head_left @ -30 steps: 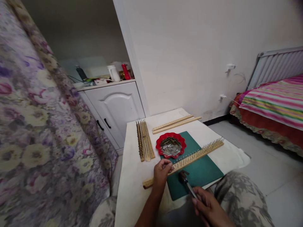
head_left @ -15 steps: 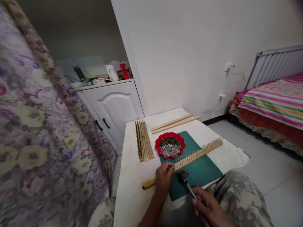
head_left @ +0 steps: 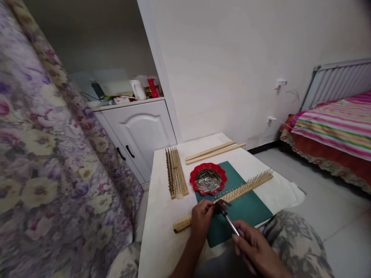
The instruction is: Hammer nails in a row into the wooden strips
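Observation:
A long wooden strip (head_left: 246, 188) studded with a row of upright nails lies slantwise across a green mat (head_left: 246, 210). My left hand (head_left: 202, 218) rests on the strip's near part, fingers pinched together at the wood, probably on a nail too small to make out. My right hand (head_left: 255, 251) grips the handle of a small hammer (head_left: 224, 211), whose head is right at the left fingertips above the strip. A red scalloped dish (head_left: 208, 178) full of loose nails sits just behind the strip.
Several nailed strips (head_left: 174, 172) lie side by side at the table's left, two plain wooden strips (head_left: 214, 151) at the back. A white cabinet (head_left: 139, 133) stands behind, a floral curtain (head_left: 43, 154) at left, a bed with striped cover (head_left: 333, 127) at right. My knee (head_left: 295, 239) is under the table's near edge.
The hammer head has moved up and left from the mat to my left fingertips over the strip. My left hand stayed on the strip.

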Demonstrator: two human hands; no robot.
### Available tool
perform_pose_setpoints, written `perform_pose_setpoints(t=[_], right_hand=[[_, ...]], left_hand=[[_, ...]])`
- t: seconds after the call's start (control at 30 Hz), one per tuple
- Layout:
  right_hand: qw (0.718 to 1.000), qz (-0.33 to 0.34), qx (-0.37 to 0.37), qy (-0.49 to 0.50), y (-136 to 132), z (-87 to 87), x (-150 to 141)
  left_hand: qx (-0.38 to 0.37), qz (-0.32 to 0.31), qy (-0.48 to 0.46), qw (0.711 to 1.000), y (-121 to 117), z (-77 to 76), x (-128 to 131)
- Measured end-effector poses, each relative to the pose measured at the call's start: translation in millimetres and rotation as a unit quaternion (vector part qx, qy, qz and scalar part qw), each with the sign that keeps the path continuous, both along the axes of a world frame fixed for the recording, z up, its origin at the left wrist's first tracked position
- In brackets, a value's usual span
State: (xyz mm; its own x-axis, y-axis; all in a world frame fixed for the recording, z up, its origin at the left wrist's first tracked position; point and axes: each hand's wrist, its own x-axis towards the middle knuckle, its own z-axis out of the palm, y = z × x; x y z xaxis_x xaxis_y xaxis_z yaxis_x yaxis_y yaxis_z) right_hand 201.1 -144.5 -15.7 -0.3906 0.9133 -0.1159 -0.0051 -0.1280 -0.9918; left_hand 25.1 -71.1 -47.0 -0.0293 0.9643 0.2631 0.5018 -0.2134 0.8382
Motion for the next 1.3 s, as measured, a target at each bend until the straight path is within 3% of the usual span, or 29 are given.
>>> perform_pose_setpoints(t=[0.1, 0.23, 0.57, 1.1, 1.3], right_hand=[[1.000, -0.002, 0.021, -0.010, 11, 9.4, -5], [0.999, -0.005, 0.047, -0.020, 20, 9.2, -12], [0.995, 0.002, 0.076, -0.064, 20, 13.0, -12], [0.995, -0.007, 0.075, -0.059, 12, 3.2, -9], [0.998, 0.011, 0.037, -0.040, -4, -21.6, 3]], left_hand=[[0.000, 0.005, 0.016, 1.000, 0, 0.7, 0], [-0.004, 0.020, 0.023, 1.000, 1, -1.2, 0], [-0.011, 0.030, 0.013, 0.999, 1, -4.0, 0], [-0.001, 0.005, 0.032, 0.999, -5, 2.9, -2], [0.054, 0.011, 0.150, 0.987, -20, 2.1, -26]])
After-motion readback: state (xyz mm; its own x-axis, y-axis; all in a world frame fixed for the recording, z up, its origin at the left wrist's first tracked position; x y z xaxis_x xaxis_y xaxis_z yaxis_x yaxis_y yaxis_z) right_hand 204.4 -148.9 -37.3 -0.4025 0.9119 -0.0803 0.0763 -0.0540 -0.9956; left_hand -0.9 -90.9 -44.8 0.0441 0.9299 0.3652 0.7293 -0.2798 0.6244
